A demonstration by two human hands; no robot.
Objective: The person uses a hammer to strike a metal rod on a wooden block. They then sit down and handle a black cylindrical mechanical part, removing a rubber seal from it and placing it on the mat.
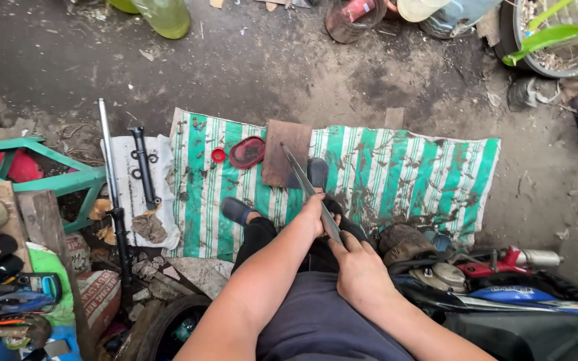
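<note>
Counting from the middle of the frame: one long flat grey metal bar point(306, 184), one rusty brown metal plate point(282, 150), one red oval plastic cover point(247, 152) and one small red ring point(218, 155), all on one green-and-white striped woven mat point(409, 174) spread over the dirt ground. One white cloth point(128, 190) lay at centre left, bearing one black fork tube point(144, 167); one chrome rod point(107, 150) lay along its left edge. Containers: one clear jar point(350, 20) at upper centre held something red; one yellow-green plastic bottle point(167, 15) at upper left held liquid. One blue motorcycle body point(536, 314) filled the lower right.

The left hand point(316, 214) was curled around the bar's lower part, fingers closed on it. The right hand point(359, 267) gripped the bar's near end, fingers wrapped, thumb on top. Both forearms reached up from the lower edge, and the bar slanted up-left, its far tip over the plate.
</note>
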